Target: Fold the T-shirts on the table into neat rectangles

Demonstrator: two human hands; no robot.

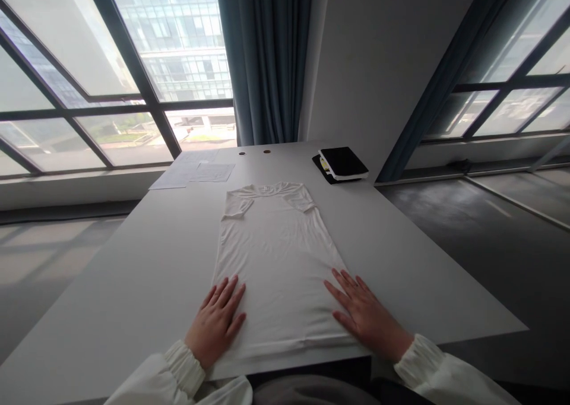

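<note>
A white T-shirt lies flat on the white table, collar away from me, both sleeves folded in over the body. My left hand rests flat on the shirt's lower left edge with its fingers spread. My right hand presses flat on the lower right edge, fingers stretched out. Neither hand holds anything. The shirt's hem lies near the table's front edge between my wrists.
Sheets of paper lie at the far left of the table. A black tablet-like device sits on a dark case at the far right corner. Two small round holes mark the table's back. Windows and a blue curtain stand behind.
</note>
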